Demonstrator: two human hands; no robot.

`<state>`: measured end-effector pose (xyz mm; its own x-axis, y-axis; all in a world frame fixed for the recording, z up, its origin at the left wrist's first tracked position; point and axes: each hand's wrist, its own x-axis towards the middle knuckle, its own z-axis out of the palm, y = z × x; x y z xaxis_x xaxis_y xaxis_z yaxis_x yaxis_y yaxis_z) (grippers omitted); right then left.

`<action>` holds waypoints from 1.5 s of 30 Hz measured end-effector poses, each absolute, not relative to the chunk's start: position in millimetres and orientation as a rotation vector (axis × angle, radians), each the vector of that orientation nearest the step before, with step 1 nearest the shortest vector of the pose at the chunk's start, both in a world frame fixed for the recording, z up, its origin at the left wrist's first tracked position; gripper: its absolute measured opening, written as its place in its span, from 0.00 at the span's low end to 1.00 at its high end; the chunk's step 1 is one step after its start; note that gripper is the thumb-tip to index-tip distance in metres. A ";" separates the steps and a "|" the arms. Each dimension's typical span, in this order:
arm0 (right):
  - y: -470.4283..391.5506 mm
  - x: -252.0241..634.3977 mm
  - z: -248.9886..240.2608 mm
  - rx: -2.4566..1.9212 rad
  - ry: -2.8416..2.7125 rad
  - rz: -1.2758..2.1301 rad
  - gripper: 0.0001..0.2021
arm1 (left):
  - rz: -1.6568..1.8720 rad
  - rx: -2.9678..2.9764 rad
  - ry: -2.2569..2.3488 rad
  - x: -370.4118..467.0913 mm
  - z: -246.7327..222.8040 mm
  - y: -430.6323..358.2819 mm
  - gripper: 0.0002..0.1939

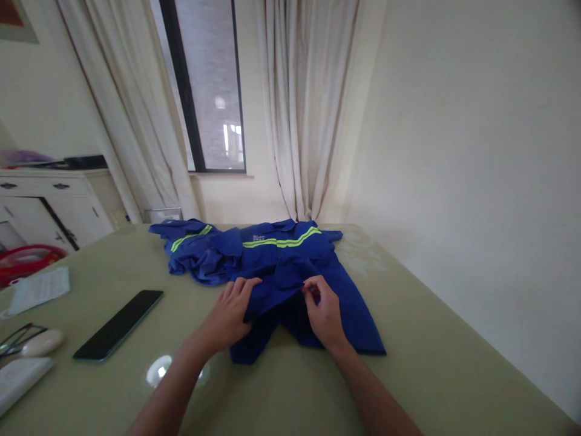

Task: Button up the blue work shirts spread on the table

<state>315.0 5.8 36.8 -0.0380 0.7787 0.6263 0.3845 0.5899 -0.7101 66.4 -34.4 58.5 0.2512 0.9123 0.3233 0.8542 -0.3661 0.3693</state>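
A blue work jacket (297, 260) with yellow-green reflective stripes and small white lettering on the chest lies spread on the table. My left hand (231, 312) grips its front flap on the left side, fingers bent over the cloth. On the right, my right hand (323, 306) pinches the lower edge of the front between thumb and fingers. Between the hands the hem is lifted a little, and a dark gap shows beneath it. Bunched blue cloth with another stripe, perhaps a sleeve or a second garment, lies at the far left; where it joins is hidden.
The pale green table (422, 363) runs along the wall at right. To the left lie a black phone (118, 325), a face mask (40, 290), a white computer mouse (43, 343), glasses (18, 340) and a white box-like object (20, 381). A red chair (27, 260) stands beyond the left edge.
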 end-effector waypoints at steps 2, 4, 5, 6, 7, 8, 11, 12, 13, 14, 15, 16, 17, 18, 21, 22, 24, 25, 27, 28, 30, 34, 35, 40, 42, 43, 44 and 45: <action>5.5 316.2 38.3 -0.960 -1.629 0.387 0.06 | 0.919 2.490 1.835 70.3 62.0 -51.2 0.29; 3.8 316.1 40.6 -0.927 -1.616 0.347 0.07 | 0.982 2.646 1.848 79.2 55.9 -71.5 0.18; 2.7 315.7 42.0 -0.908 -1.610 0.330 0.08 | 0.932 2.748 1.811 84.2 49.2 -81.6 0.15; 1.5 315.2 43.4 -0.889 -1.603 0.317 0.09 | 0.849 2.837 1.782 88.7 40.7 -90.6 0.13; 0.5 314.8 44.7 -0.870 -1.598 0.309 0.09 | 0.757 2.902 1.772 91.8 31.1 -98.2 0.11; -0.5 314.4 45.8 -0.853 -1.603 0.304 0.10 | 0.679 2.938 1.792 93.1 21.3 -103.9 0.12; -1.8 315.0 47.5 -0.823 -1.654 0.270 0.12 | 0.608 2.969 1.932 82.6 -0.9 -110.1 0.13; -1.8 315.8 47.7 -0.820 -1.669 0.247 0.12 | 0.614 2.987 1.928 74.4 -3.7 -110.0 0.12; -1.7 317.1 48.0 -0.818 -1.675 0.222 0.13 | 0.645 2.995 1.919 64.3 -3.7 -110.1 0.12; -1.7 318.7 48.6 -0.815 -1.670 0.197 0.13 | 0.688 2.983 1.911 52.8 -1.0 -111.1 0.14; -1.8 320.4 49.6 -0.812 -1.654 0.174 0.13 | 0.751 2.949 1.908 40.1 4.1 -113.3 0.16; -2.2 322.2 51.0 -0.809 -1.632 0.156 0.13 | 0.822 2.882 1.919 26.7 10.9 -117.2 0.16; -3.1 323.9 53.0 -0.808 -1.606 0.146 0.13 | 0.885 2.791 1.943 13.3 18.8 -122.6 0.15; -4.5 325.2 55.5 -0.809 -1.583 0.150 0.13 | 0.937 2.691 1.958 0.4 27.1 -129.1 0.12; -11.6 326.0 64.6 -0.803 -1.603 0.286 0.11 | 0.940 2.428 1.965 -28.8 47.6 -149.2 0.10; -14.4 325.2 67.4 -0.790 -1.652 0.374 0.11 | 0.908 2.374 1.962 -33.3 51.9 -154.2 0.12; -19.5 322.6 71.8 -0.752 -1.792 0.570 0.09 | 0.842 2.327 1.933 -32.6 56.1 -159.4 0.13; -21.3 321.3 73.0 -0.735 -1.858 0.660 0.08 | 0.830 2.327 1.915 -27.4 56.0 -159.9 0.12; -23.2 319.4 73.5 -0.725 -1.937 0.800 0.07 | 0.796 2.374 1.833 -8.4 52.1 -157.8 0.10; -23.3 319.2 73.2 -0.731 -1.942 0.843 0.06 | 0.779 2.412 1.780 4.4 48.8 -155.9 0.09; -22.1 321.2 71.9 -0.749 -1.903 0.893 0.08 | 0.752 2.491 1.681 33.1 42.0 -150.9 0.06; -16.7 332.0 68.9 -0.725 -1.980 1.084 0.11 | 0.850 2.529 1.582 83.3 41.6 -133.1 0.04; -15.0 334.4 67.6 -0.711 -2.034 1.201 0.11 | 0.868 2.497 1.577 91.5 45.2 -125.6 0.06; -7.9 328.0 52.5 -0.871 -2.048 1.285 0.11 | 0.561 2.346 1.663 110.3 57.8 -67.8 0.12; -7.9 319.9 43.1 -1.014 -2.060 0.985 0.10 | 0.439 2.329 1.640 114.4 51.3 -42.6 0.14; -8.5 316.6 38.4 -1.079 -2.071 0.867 0.11 | 0.419 2.327 1.607 116.9 45.8 -31.8 0.15; -9.4 314.1 34.0 -1.141 -2.079 0.788 0.15 | 0.435 2.318 1.568 119.8 39.6 -23.1 0.16; -10.2 312.6 29.9 -1.199 -2.084 0.746 0.19 | 0.484 2.302 1.525 122.7 33.2 -16.6 0.16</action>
<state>312.6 -10.2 29.9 -0.4002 0.8875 0.2284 0.5411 0.4300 -0.7227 122.7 -16.6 33.2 0.3674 0.9252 0.0951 0.8107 -0.3686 0.4549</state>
